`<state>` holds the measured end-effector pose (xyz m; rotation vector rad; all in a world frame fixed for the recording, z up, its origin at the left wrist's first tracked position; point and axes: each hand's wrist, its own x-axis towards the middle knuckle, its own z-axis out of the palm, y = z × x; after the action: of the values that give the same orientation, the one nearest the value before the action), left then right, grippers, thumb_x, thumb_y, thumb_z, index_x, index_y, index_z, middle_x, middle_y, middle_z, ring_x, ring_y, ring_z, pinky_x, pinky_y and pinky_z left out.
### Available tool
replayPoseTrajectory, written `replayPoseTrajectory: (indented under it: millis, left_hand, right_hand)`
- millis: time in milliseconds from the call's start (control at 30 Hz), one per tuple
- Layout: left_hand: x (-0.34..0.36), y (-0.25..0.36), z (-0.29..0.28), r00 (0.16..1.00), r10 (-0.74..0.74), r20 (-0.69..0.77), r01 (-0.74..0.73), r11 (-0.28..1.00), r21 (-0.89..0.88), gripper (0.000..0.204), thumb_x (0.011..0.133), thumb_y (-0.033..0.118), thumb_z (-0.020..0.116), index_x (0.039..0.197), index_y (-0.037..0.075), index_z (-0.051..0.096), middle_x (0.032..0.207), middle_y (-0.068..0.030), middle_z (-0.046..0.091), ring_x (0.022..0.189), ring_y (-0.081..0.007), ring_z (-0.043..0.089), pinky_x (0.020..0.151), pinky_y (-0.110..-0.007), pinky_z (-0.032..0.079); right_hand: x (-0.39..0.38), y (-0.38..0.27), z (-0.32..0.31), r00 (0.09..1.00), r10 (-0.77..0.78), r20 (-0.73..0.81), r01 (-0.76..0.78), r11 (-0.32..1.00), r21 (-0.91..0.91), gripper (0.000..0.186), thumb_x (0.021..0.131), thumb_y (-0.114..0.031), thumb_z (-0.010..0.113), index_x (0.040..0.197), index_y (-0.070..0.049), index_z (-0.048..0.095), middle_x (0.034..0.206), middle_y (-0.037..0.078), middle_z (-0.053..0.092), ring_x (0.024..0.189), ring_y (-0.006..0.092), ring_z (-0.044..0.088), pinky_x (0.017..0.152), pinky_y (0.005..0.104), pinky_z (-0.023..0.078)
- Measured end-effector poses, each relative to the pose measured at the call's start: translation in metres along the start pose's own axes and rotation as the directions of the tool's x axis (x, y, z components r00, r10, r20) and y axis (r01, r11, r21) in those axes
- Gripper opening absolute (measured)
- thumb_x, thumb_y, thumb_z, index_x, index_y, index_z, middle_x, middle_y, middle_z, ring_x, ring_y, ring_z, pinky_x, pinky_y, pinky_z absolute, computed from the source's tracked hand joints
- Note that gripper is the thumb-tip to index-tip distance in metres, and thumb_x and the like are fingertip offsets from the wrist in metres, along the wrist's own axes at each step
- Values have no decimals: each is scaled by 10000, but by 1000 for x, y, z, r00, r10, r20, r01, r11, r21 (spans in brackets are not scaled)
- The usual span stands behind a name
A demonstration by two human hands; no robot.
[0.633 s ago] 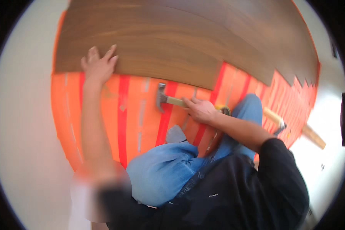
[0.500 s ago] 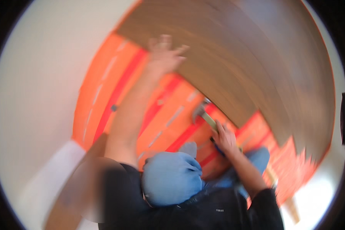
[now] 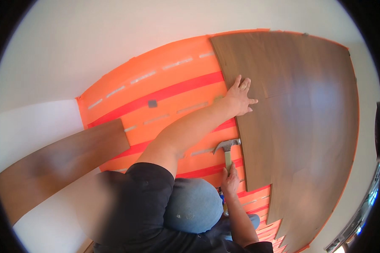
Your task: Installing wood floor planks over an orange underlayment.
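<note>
My left hand [image 3: 239, 98] lies with fingers spread on the brown floor planks [image 3: 299, 109], close to their left edge. Lower down, my right hand [image 3: 230, 182] is wrapped round the green handle of a claw hammer [image 3: 228, 145]. The hammer's striking face is at the edge of the planks, touching or nearly so, while its claw points left over the orange underlayment [image 3: 169, 87].
A loose brown plank [image 3: 67, 158] lies at the left. On the underlayment, with its red tape strips and pale dashes, sits a small grey block [image 3: 152, 103]. White walls [image 3: 126, 25] border the floor. My bent knee [image 3: 194, 206] is beside the right hand.
The view has turned, so the plank edge now runs more upright and the loose plank shows at the left. My left hand stays near the plank edge; the right still grips the hammer.
</note>
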<state>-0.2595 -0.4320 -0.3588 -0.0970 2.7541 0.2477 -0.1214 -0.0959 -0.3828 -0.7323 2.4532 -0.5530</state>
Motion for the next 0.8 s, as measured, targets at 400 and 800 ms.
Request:
replayPoseTrajectory:
  millis: [400, 800]
  left_hand:
    - [0, -4, 23, 982, -24, -186, 17, 999, -37, 572, 1009, 613, 439, 1542, 408, 421, 1657, -250, 213, 1556, -406, 132, 1219, -659, 39]
    - [-51, -114, 30, 800, -516, -307, 407, 842, -354, 613, 1010, 546, 512, 1517, 205, 462, 1578, -118, 393, 1466, -304, 334, 1155, -579, 264]
  right_hand:
    - [10, 12, 20, 985, -174, -15, 162, 942, -295, 563, 916, -261, 672, 1375, 10, 491, 1200, 215, 551, 1078, 390, 544, 952, 493, 446]
    - [6, 41, 37, 947, -296, -124, 240, 909, -341, 585, 883, -312, 679, 1367, -22, 524, 1190, 197, 567, 1013, 384, 555, 904, 511, 444]
